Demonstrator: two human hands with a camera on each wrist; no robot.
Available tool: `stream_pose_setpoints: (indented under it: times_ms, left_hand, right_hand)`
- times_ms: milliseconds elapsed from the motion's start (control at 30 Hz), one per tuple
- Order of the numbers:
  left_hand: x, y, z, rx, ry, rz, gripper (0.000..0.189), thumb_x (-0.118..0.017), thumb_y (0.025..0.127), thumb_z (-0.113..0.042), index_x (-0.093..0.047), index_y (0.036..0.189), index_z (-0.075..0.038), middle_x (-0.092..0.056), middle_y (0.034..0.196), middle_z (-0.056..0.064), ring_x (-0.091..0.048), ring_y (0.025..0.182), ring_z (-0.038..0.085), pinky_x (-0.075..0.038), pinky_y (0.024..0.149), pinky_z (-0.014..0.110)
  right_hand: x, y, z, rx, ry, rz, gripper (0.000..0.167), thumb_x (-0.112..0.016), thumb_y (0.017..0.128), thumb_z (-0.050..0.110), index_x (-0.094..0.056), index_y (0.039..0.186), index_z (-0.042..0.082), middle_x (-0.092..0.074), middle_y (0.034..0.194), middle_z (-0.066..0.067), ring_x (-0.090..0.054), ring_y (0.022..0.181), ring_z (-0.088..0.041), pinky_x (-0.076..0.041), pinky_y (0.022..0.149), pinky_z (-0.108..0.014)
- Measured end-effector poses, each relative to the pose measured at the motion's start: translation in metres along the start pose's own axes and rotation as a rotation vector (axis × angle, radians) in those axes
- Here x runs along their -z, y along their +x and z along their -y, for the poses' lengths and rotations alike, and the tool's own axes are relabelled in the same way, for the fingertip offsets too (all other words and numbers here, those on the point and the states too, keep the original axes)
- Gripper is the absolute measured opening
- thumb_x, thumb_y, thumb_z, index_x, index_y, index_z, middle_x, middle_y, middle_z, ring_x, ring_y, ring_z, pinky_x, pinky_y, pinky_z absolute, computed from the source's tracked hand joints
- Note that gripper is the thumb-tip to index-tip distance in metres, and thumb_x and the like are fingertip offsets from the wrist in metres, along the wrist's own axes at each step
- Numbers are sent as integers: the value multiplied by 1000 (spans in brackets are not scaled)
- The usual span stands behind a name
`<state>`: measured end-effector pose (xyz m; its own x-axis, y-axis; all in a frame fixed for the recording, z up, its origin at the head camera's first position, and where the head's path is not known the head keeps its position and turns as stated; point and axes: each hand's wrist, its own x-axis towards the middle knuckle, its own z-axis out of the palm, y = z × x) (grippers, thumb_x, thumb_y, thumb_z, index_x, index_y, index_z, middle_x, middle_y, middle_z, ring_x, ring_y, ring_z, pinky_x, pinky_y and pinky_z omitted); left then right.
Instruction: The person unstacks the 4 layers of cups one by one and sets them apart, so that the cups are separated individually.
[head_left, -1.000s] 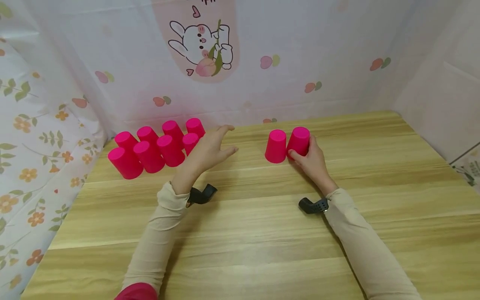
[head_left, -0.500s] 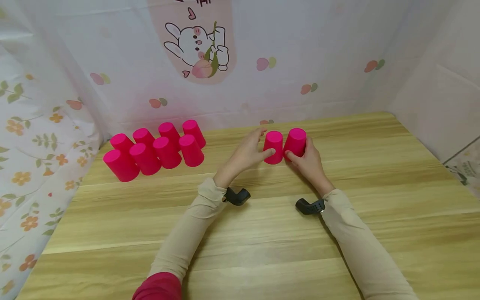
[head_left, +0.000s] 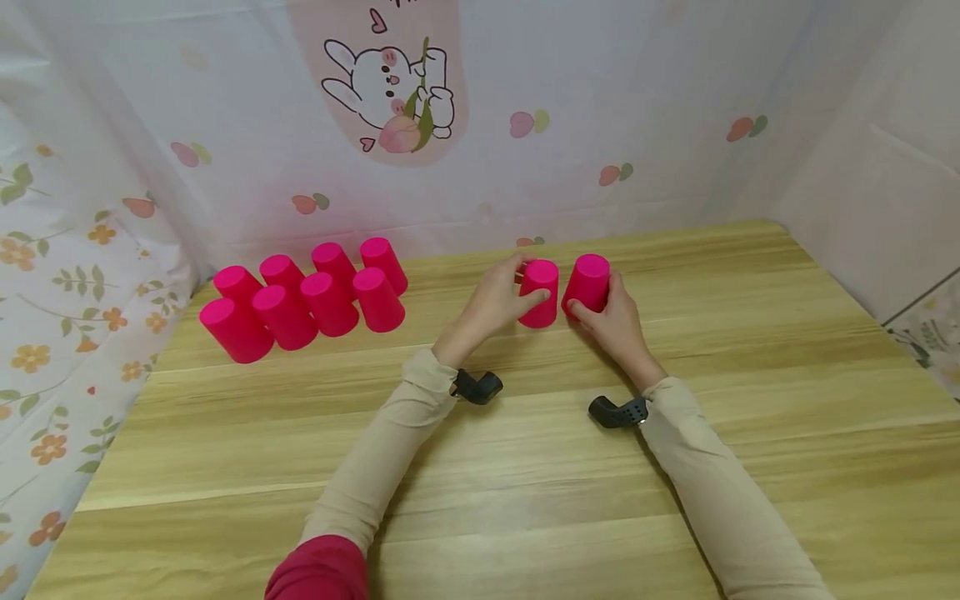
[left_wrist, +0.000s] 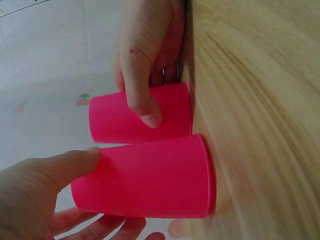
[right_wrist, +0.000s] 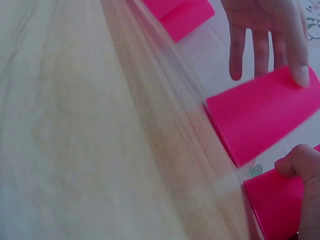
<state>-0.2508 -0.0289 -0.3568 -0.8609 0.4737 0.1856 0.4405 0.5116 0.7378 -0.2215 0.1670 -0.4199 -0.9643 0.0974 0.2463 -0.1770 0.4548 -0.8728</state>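
Two upside-down pink cups stand side by side on the wooden table, right of centre in the head view. My left hand (head_left: 487,307) holds the left one of them, the nearer pink cup (left_wrist: 150,182) in the left wrist view. Its thumb lies on the near side and its fingers reach behind. My right hand (head_left: 618,327) grips the other pink cup (head_left: 588,283) from the right, thumb in front, with its other fingers mostly hidden behind. A narrow gap separates the two cups in the head view.
Several more upside-down pink cups (head_left: 333,304) stand in two rows at the back left of the wooden table (head_left: 495,500). A patterned white cloth (head_left: 247,108) hangs behind the table and along its left side.
My left hand has moved right, from beside the rows of cups to the left cup of the pair, and now holds it. My right hand keeps its grip.
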Motion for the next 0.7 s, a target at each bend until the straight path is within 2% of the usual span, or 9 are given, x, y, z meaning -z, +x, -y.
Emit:
stream_pose_setpoints:
  times_ms: [133, 267, 500, 700]
  left_hand:
    - [10, -7, 3, 17, -6, -7, 48, -69, 84, -15, -48, 125, -1, -58, 114, 8, -55, 103, 23, -48, 83, 28]
    - [27, -19, 4, 36, 14, -13, 49, -69, 83, -14, -48, 125, 0, -58, 114, 10, -55, 104, 24, -48, 84, 30]
    - [61, -44, 10, 31, 136, -41, 55, -69, 82, -14, -46, 129, 4, -60, 114, 15, -55, 104, 28, -47, 87, 35]
    - [78, -62, 24, 34, 206, -95, 54, -71, 81, -14, -49, 126, 5, -62, 111, 15, -58, 103, 30, -47, 88, 38]
  right_hand:
    - [0, 0, 0, -5, 1, 2, 61, -66, 84, 13, -32, 132, -1, -48, 124, -20, -50, 109, -34, -43, 92, -48]
    - [0, 1, 0, -5, -2, 1, 60, -66, 84, 13, -32, 132, -1, -48, 124, -20, -50, 109, -34, -43, 92, -48]
    - [-1, 2, 1, 4, -3, 5, 60, -65, 84, 13, -32, 132, -1, -48, 124, -21, -50, 109, -35, -42, 93, -49]
    - [2, -1, 1, -5, -17, 6, 60, -64, 85, 14, -31, 133, -3, -48, 124, -22, -50, 109, -36, -42, 93, -50]
